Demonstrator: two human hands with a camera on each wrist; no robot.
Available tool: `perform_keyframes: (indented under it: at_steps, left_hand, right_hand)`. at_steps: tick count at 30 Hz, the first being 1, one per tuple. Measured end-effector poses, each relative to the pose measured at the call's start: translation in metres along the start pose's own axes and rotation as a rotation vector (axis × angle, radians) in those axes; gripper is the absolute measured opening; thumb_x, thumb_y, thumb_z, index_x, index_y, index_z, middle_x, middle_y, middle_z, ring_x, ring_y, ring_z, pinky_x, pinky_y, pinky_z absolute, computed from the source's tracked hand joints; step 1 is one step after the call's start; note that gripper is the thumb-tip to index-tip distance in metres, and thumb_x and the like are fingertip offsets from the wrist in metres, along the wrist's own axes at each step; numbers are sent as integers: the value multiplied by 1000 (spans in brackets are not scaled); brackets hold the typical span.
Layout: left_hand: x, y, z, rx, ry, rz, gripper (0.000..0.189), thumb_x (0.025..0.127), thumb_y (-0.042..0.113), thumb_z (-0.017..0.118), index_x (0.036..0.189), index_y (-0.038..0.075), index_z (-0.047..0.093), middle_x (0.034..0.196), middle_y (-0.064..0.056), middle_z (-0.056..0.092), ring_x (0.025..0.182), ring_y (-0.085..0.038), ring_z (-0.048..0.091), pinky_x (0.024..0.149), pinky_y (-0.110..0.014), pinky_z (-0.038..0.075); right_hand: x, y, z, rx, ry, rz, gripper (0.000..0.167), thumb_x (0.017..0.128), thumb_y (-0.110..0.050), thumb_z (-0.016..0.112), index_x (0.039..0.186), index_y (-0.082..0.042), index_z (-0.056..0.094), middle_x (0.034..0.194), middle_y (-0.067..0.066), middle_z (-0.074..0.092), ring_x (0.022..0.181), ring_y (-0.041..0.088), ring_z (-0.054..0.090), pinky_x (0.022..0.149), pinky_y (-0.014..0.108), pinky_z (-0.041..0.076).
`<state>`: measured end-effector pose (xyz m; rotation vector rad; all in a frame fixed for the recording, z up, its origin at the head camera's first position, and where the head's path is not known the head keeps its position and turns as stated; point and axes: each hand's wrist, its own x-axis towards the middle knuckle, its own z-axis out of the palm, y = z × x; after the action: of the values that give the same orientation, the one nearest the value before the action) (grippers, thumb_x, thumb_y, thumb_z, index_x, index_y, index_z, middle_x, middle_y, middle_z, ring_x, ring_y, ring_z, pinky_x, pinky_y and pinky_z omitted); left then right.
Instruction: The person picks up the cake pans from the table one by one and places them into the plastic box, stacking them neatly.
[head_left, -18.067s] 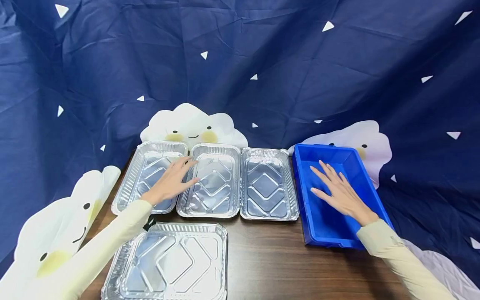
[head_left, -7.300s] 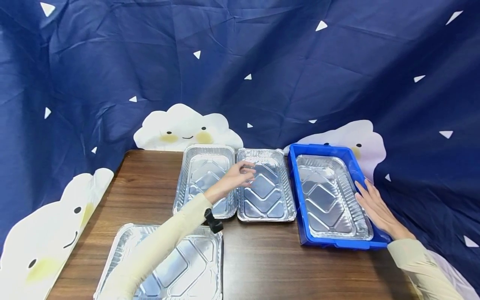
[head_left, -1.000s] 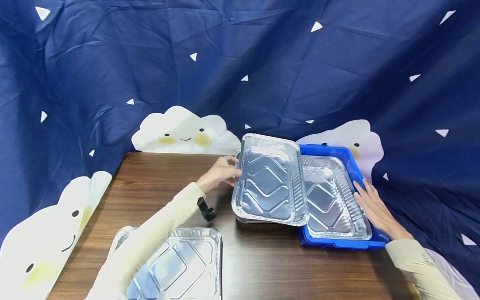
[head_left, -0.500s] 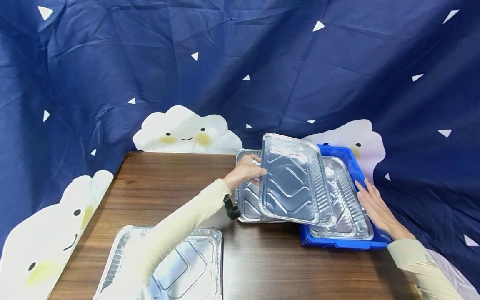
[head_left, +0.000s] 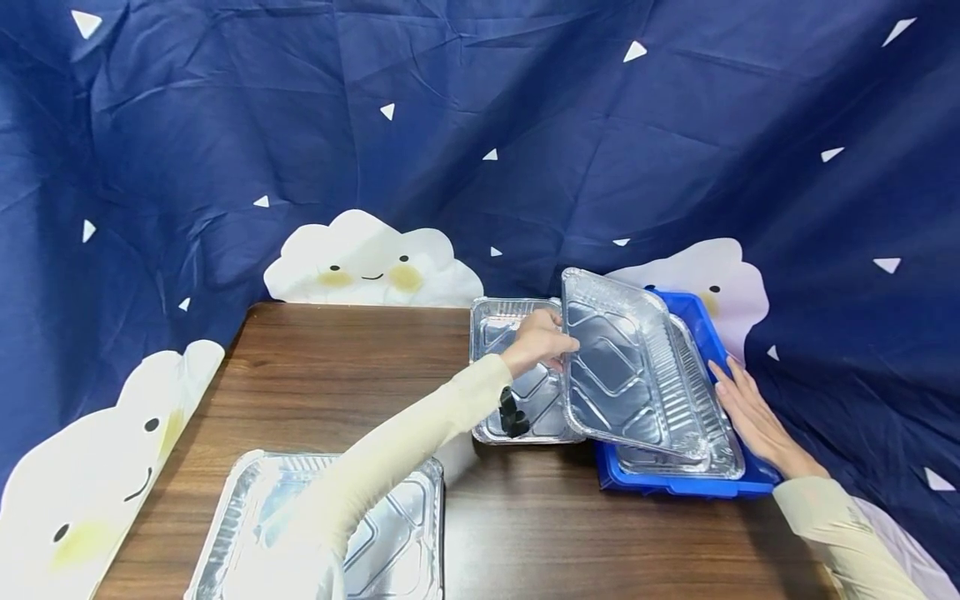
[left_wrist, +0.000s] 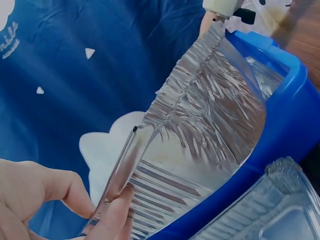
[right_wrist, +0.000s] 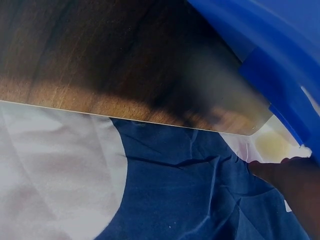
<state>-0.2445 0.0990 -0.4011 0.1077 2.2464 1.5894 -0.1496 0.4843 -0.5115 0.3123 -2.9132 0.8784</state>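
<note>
My left hand (head_left: 538, 340) pinches the left rim of a foil tray (head_left: 611, 367) between thumb and fingers. That tray is tilted, its left side raised and its right side low over the blue bin (head_left: 667, 487). Inside the bin lies another foil tray (head_left: 727, 446), mostly covered by the held one. In the left wrist view, thumb and fingertips grip the foil edge (left_wrist: 117, 175). My right hand (head_left: 753, 421) rests on the bin's right side with its fingers stretched out. The right wrist view shows only part of this hand (right_wrist: 300, 187), dark beside the bin.
One foil tray (head_left: 547, 417) sits on the table under my left forearm, left of the bin. A larger foil tray (head_left: 405, 517) lies at the front left, partly hidden by the sleeve. Bare wooden table (head_left: 322, 375) shows at the back left. A blue cloth (head_left: 450, 167) hangs behind.
My left hand has carried the foil tray rightward from above the back tray to over the bin, tilting it more. My right hand stays on the bin's side.
</note>
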Motion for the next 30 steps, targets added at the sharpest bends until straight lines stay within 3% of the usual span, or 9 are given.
perform_keyframes:
  at_steps: [7,10,13,17,21,22,28,29,30]
  left_hand:
    - [7,8,26,74,36,-23,35,85,3,82,113,-2,61,102,-15,68,70,-33,77,56,-29,63]
    - [11,8,36,89,35,-25,30,84,3,83,95,4,55,90,-10,62,65,-31,76,56,-30,64]
    - [17,8,46,130,38,-44,41,85,5,84,82,9,43,75,-5,53,58,-28,74,53,-28,62]
    - [18,8,58,136,36,-73,36,86,7,84,86,7,48,82,-9,63,56,-24,74,53,-24,61]
    - [20,5,69,73,46,-86,32,85,3,84,87,2,52,90,-16,65,53,-26,73,55,-30,64]
    - [37,-10,81,86,69,-63,33,84,9,86,86,4,52,88,-14,64,52,-24,72,53,-29,63]
    - [64,-32,111,164,120,-29,28,83,12,85,79,8,58,77,-12,69,50,-22,71,52,-29,61]
    - [61,-30,111,166,109,-36,24,83,7,80,76,7,58,73,-13,70,48,-23,70,51,-29,61]
    - [72,-40,119,171,104,-32,22,82,7,78,73,8,58,68,-12,69,46,-22,69,49,-29,60]
  right_hand:
    - [1,2,-1,80,-5,12,57,116,-24,25,162,10,23,168,40,4,153,61,0,123,74,-3]
    - [0,1,-2,83,-9,18,57,116,-24,25,162,11,23,168,39,4,154,60,0,123,74,-4]
    - [1,1,-2,71,-11,23,57,116,-24,25,162,11,23,168,39,4,154,60,0,122,75,-3]
    - [1,1,-2,56,-16,27,57,116,-24,25,162,10,23,169,38,4,154,59,-1,122,76,-2]
    - [0,1,-2,55,-24,31,57,117,-25,24,163,9,22,168,38,3,154,59,-1,122,76,-2]
    - [0,1,-2,56,-27,33,57,117,-25,24,163,8,21,168,38,3,154,60,-1,122,76,-2]
    - [0,0,-3,60,-28,31,57,117,-24,23,164,7,19,168,39,2,153,61,-1,121,76,-3]
    - [0,0,-3,62,-28,31,57,117,-24,24,164,7,19,168,39,2,153,61,-2,121,76,-3]
    - [-1,0,-3,64,-28,29,57,117,-24,24,164,7,19,168,39,2,153,61,-2,121,76,-3]
